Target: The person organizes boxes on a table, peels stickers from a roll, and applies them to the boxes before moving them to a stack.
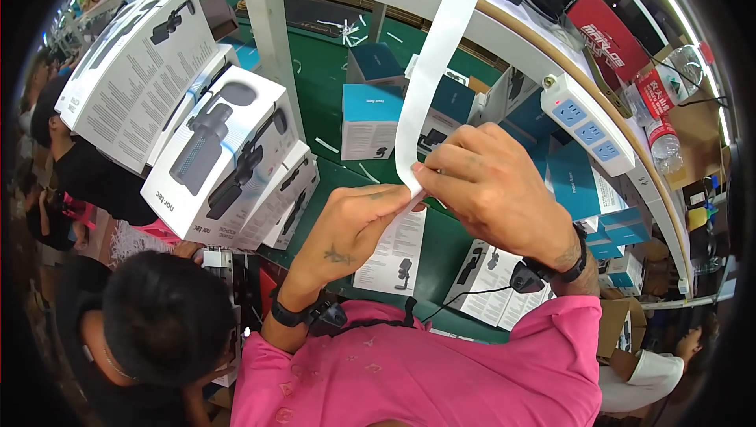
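Note:
A long, smooth white strip (438, 61), like label or tape backing, runs down from the shelf above to my hands. Its lower end is pinched between the fingers of my left hand (346, 226), which is closed. My right hand (490, 183) is closed on the same place, its thumb and forefinger touching the strip beside my left fingertips. Below my hands a white printed box (387, 258) with a microphone picture lies on the green bench; my hands partly cover it.
White microphone boxes (224, 151) are stacked at the left. Blue-and-white boxes (370, 122) stand beyond my hands and at the right. A white power strip (589, 124) is fixed along the shelf edge (520, 25). A co-worker (169, 317) bends close at my left.

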Demonstrator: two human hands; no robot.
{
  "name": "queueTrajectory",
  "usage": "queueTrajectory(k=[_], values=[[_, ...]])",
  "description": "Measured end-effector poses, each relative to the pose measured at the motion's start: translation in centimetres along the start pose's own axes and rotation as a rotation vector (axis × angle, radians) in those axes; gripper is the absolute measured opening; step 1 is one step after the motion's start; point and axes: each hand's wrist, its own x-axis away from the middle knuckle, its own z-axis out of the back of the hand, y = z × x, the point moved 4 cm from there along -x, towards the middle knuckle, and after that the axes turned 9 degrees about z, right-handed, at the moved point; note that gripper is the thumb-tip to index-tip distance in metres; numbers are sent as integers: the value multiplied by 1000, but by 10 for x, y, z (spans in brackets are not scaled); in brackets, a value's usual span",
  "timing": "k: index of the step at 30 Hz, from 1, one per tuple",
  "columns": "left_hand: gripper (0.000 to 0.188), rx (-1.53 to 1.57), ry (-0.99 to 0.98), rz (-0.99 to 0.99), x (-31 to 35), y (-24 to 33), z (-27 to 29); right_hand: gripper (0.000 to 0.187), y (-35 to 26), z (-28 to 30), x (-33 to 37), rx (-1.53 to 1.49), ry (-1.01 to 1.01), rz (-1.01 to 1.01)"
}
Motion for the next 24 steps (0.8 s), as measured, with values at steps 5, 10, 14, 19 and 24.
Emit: queueTrajectory(k=[5, 10, 14, 19, 24], values=[[32, 13, 22, -6, 4, -16, -4, 29, 7, -10, 20, -98, 85, -21], [39, 451, 167, 373, 32, -58, -3, 22, 20, -101, 87, 159, 406, -397], [40, 556, 198, 451, 44, -77, -7, 4, 37, -274, 125, 4, -55, -605], [40, 557, 259, 504, 51, -85, -5, 8, 35, -363, 157, -137, -20, -593], [38, 565, 289, 527, 52, -91, -6, 9, 36, -361, 156, -184, -22, -548]])
